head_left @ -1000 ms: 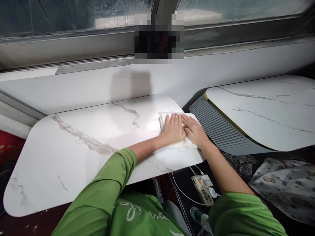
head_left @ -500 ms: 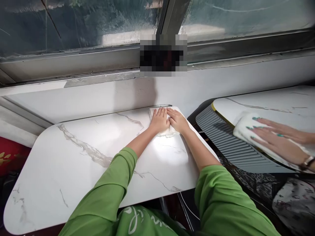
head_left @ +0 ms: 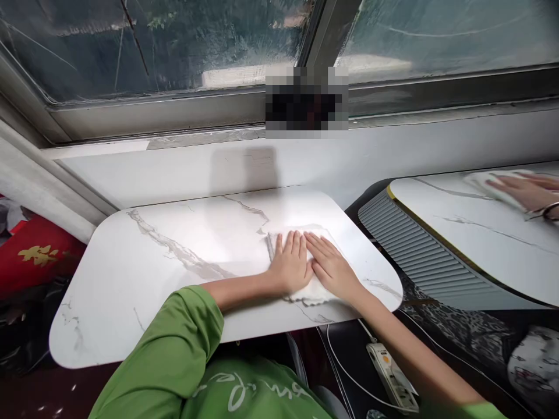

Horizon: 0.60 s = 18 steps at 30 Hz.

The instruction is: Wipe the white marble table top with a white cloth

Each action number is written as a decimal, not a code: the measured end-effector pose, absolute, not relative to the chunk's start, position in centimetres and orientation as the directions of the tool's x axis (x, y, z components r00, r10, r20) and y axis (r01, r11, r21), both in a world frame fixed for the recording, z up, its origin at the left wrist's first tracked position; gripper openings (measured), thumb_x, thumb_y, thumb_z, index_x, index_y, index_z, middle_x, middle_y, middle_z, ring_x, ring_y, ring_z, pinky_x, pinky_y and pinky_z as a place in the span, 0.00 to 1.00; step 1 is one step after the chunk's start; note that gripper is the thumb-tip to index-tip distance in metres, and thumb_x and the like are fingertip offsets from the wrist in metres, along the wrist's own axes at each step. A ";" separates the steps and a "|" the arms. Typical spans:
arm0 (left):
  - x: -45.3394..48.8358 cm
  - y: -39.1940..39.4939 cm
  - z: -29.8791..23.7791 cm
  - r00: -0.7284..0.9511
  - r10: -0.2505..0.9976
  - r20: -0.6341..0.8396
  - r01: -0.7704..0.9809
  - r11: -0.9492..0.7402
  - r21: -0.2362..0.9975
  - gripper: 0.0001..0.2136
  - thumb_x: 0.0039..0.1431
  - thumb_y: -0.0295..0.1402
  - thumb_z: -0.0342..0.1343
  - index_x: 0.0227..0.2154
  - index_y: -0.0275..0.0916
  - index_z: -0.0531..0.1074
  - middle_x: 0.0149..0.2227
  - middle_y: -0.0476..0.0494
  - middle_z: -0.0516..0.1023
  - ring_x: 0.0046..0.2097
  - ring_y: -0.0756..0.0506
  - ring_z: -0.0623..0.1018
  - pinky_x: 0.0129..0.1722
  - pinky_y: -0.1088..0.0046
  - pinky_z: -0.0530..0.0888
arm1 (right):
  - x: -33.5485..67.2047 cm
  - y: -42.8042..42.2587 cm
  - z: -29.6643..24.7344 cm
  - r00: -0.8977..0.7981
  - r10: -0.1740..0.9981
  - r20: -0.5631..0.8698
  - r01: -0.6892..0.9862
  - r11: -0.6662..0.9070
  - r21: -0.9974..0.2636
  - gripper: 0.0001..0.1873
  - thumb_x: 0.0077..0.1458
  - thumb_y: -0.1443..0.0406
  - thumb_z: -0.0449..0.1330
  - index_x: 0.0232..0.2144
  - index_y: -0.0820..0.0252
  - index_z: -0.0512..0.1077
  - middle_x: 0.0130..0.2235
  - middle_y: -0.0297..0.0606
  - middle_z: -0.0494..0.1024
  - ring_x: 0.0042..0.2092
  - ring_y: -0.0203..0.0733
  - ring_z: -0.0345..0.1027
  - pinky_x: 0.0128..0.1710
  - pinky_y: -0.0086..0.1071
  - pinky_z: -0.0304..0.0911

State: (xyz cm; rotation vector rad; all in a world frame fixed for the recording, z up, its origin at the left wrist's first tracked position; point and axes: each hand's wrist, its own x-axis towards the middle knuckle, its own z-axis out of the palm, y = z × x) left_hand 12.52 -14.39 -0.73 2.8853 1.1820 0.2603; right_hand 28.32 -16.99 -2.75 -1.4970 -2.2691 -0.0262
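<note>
A white cloth (head_left: 312, 291) lies flat on the right part of a white marble-patterned table (head_left: 174, 273). My left hand (head_left: 290, 262) presses on the cloth with its fingers stretched out flat. Beside it, touching, my right hand (head_left: 332, 266) lies flat on the same cloth, fingers also spread. Both sleeves are green and pushed up the forearms. Most of the cloth is hidden under my palms.
A second marble table (head_left: 480, 233) stands to the right, where another person's hand (head_left: 526, 189) presses a white cloth. A window and sill run along the back. A power strip (head_left: 391, 378) with a white cable lies on the floor below. Red fabric (head_left: 39, 256) sits at left.
My two hands have slid the cloth back from the table's far edge toward the near right edge. The other person's hand has moved further away across the right table.
</note>
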 end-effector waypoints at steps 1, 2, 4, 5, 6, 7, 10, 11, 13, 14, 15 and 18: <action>11.9 -15.7 -0.6 0.710 0.690 0.142 0.687 -0.723 0.074 0.28 0.67 0.38 0.32 0.63 0.20 0.49 0.66 0.30 0.49 0.67 0.37 0.49 0.65 0.53 0.48 | 27.8 -18.5 -2.6 -0.336 0.872 0.357 0.881 0.425 -0.209 0.34 0.57 0.69 0.43 0.66 0.59 0.48 0.65 0.42 0.56 0.66 0.47 0.48 0.63 0.54 0.51; 11.4 -16.8 -0.5 0.718 0.682 0.138 0.679 -0.730 0.075 0.29 0.67 0.38 0.32 0.63 0.20 0.49 0.66 0.29 0.49 0.67 0.36 0.48 0.65 0.52 0.48 | 27.3 -19.7 -2.6 -0.338 0.868 0.362 0.880 0.428 -0.206 0.34 0.58 0.69 0.44 0.66 0.58 0.46 0.65 0.42 0.55 0.66 0.47 0.48 0.63 0.54 0.51; 10.5 -18.5 -0.3 0.734 0.665 0.138 0.662 -0.746 0.079 0.29 0.67 0.38 0.32 0.63 0.19 0.49 0.66 0.28 0.49 0.68 0.35 0.47 0.65 0.52 0.48 | 26.4 -21.6 -2.6 -0.340 0.863 0.373 0.880 0.432 -0.199 0.35 0.58 0.69 0.44 0.67 0.58 0.44 0.66 0.42 0.55 0.66 0.47 0.47 0.63 0.53 0.52; 10.1 -18.9 -0.3 0.740 0.658 0.139 0.654 -0.753 0.081 0.29 0.67 0.38 0.32 0.63 0.19 0.49 0.66 0.28 0.49 0.68 0.35 0.47 0.65 0.52 0.48 | 26.0 -22.2 -2.6 -0.337 0.862 0.378 0.881 0.430 -0.194 0.34 0.58 0.69 0.44 0.67 0.58 0.44 0.65 0.43 0.55 0.66 0.47 0.47 0.62 0.54 0.52; 9.7 -19.2 -0.2 0.745 0.653 0.137 0.648 -0.757 0.082 0.29 0.67 0.38 0.32 0.63 0.19 0.49 0.66 0.27 0.49 0.67 0.35 0.47 0.65 0.52 0.48 | 25.7 -22.5 -2.7 -0.333 0.862 0.383 0.885 0.425 -0.189 0.34 0.58 0.69 0.43 0.67 0.59 0.44 0.65 0.45 0.56 0.66 0.48 0.48 0.62 0.54 0.52; 9.4 -19.2 -0.2 0.750 0.648 0.133 0.643 -0.761 0.083 0.29 0.67 0.38 0.33 0.63 0.18 0.49 0.66 0.27 0.49 0.67 0.35 0.47 0.65 0.52 0.48 | 25.4 -22.6 -2.8 -0.324 0.864 0.385 0.890 0.416 -0.185 0.34 0.58 0.70 0.43 0.67 0.60 0.45 0.64 0.46 0.57 0.66 0.48 0.48 0.62 0.54 0.53; 8.5 -18.3 -0.2 0.755 0.644 0.123 0.639 -0.765 0.081 0.29 0.66 0.38 0.36 0.63 0.19 0.49 0.66 0.28 0.48 0.67 0.35 0.47 0.65 0.53 0.47 | 24.4 -21.4 -3.1 -0.297 0.879 0.373 0.905 0.383 -0.182 0.33 0.57 0.70 0.43 0.65 0.63 0.49 0.63 0.49 0.61 0.65 0.48 0.50 0.61 0.54 0.53; 8.2 -17.7 -0.2 0.752 0.648 0.120 0.643 -0.762 0.082 0.29 0.66 0.38 0.37 0.63 0.19 0.49 0.66 0.28 0.48 0.68 0.36 0.47 0.65 0.53 0.47 | 24.1 -20.7 -3.2 -0.293 0.883 0.365 0.908 0.377 -0.183 0.33 0.56 0.70 0.43 0.64 0.65 0.51 0.62 0.50 0.61 0.65 0.49 0.50 0.61 0.54 0.53; 7.5 -16.2 -0.1 0.739 0.664 0.111 0.659 -0.748 0.086 0.29 0.66 0.37 0.37 0.63 0.19 0.48 0.66 0.28 0.48 0.68 0.36 0.47 0.65 0.54 0.46 | 23.2 -18.9 -3.2 -0.293 0.886 0.359 0.910 0.374 -0.181 0.31 0.56 0.70 0.43 0.62 0.67 0.55 0.62 0.51 0.62 0.65 0.50 0.51 0.61 0.54 0.53; 7.1 -15.4 -0.2 0.730 0.676 0.100 0.671 -0.737 0.087 0.29 0.66 0.37 0.37 0.63 0.19 0.48 0.66 0.29 0.48 0.68 0.37 0.47 0.65 0.54 0.46 | 22.7 -18.0 -3.3 -0.294 0.885 0.361 0.909 0.375 -0.180 0.30 0.56 0.70 0.43 0.61 0.68 0.57 0.61 0.52 0.63 0.64 0.51 0.52 0.61 0.53 0.53; 6.7 -14.4 -0.2 0.722 0.687 0.086 0.681 -0.727 0.087 0.29 0.66 0.37 0.37 0.63 0.20 0.48 0.66 0.29 0.47 0.68 0.37 0.48 0.65 0.55 0.46 | 22.2 -17.0 -3.3 -0.292 0.884 0.364 0.909 0.375 -0.180 0.30 0.56 0.70 0.43 0.60 0.70 0.59 0.61 0.53 0.63 0.64 0.51 0.53 0.61 0.53 0.53; 5.2 -11.4 -0.4 0.714 0.697 0.064 0.693 -0.717 0.080 0.29 0.65 0.36 0.38 0.64 0.20 0.47 0.67 0.31 0.47 0.68 0.39 0.47 0.66 0.56 0.45 | 20.5 -13.8 -3.6 -0.277 0.885 0.375 0.908 0.369 -0.199 0.29 0.55 0.69 0.44 0.59 0.72 0.60 0.61 0.53 0.63 0.63 0.52 0.54 0.61 0.53 0.53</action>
